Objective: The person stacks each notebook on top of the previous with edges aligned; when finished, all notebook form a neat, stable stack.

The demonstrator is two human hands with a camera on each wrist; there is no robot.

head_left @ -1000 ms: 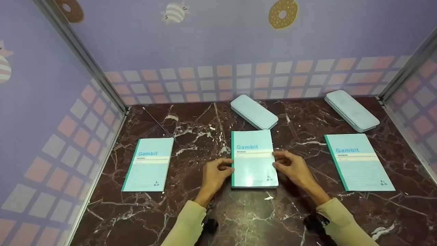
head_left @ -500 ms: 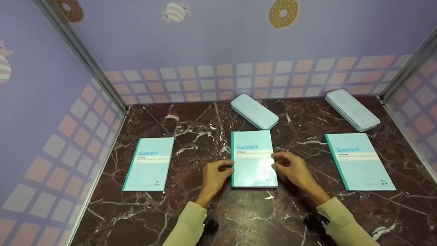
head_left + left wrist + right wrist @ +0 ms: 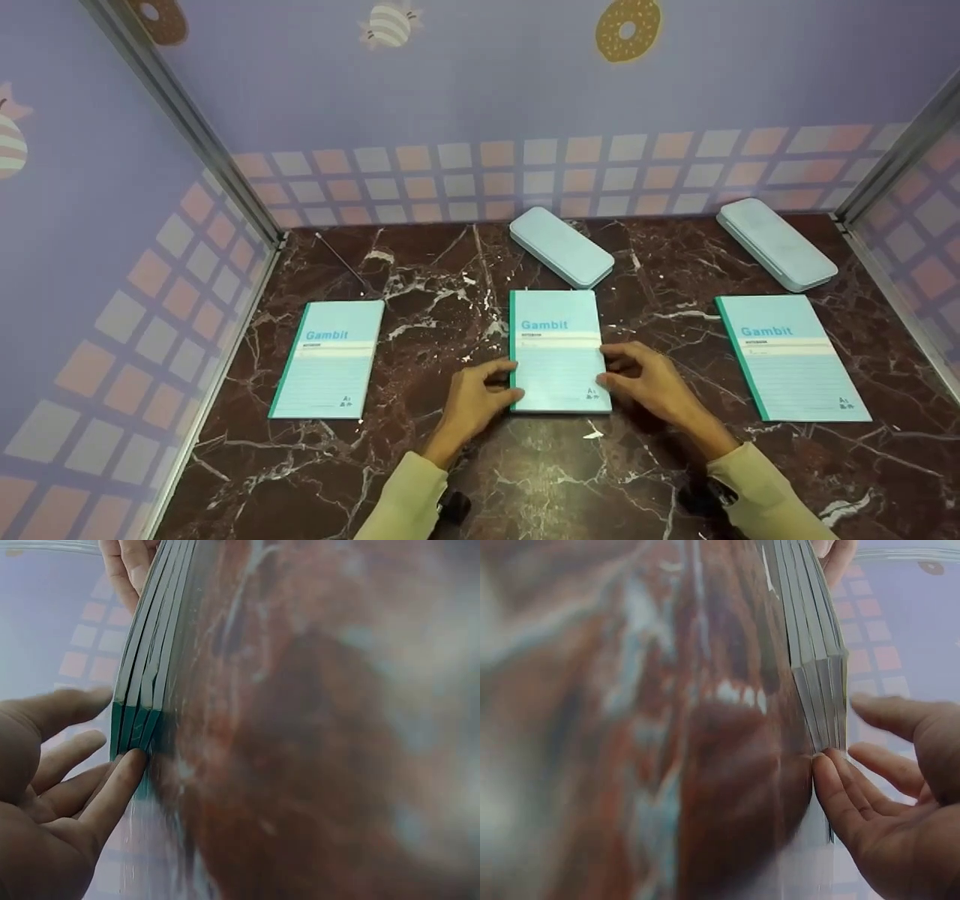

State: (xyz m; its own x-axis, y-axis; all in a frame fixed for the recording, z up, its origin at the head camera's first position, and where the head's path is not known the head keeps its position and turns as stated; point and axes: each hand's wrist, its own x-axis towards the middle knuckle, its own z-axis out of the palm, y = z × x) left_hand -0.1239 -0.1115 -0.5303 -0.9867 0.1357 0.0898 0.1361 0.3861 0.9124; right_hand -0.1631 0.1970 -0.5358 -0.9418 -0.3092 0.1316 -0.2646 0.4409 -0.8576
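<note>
In the head view, a stack of light-blue "Gambit" notebooks (image 3: 559, 367) with green spines lies at the middle of the table. My left hand (image 3: 474, 397) is at its spine side, the thumb by the lower left corner. My right hand (image 3: 660, 382) is at the opposite long edge. In the left wrist view, several green spines (image 3: 137, 727) line up with small gaps, and fingertips (image 3: 135, 759) touch them from below. In the right wrist view, fingers (image 3: 832, 780) touch the page edges (image 3: 821, 690) low down, with the thumb apart from them.
Single notebooks lie at left (image 3: 328, 375) and right (image 3: 795, 367). A pale-blue case (image 3: 562, 246) is just behind the stack, another case (image 3: 776, 244) at the back right. A thin stick (image 3: 341, 262) lies at the back left. Patterned walls (image 3: 480, 90) bound the table.
Both hands have slid slightly toward me along the stack's sides, and the thumb and fingers are spread a bit wider. The stack's near edge looks more even than a second ago.
</note>
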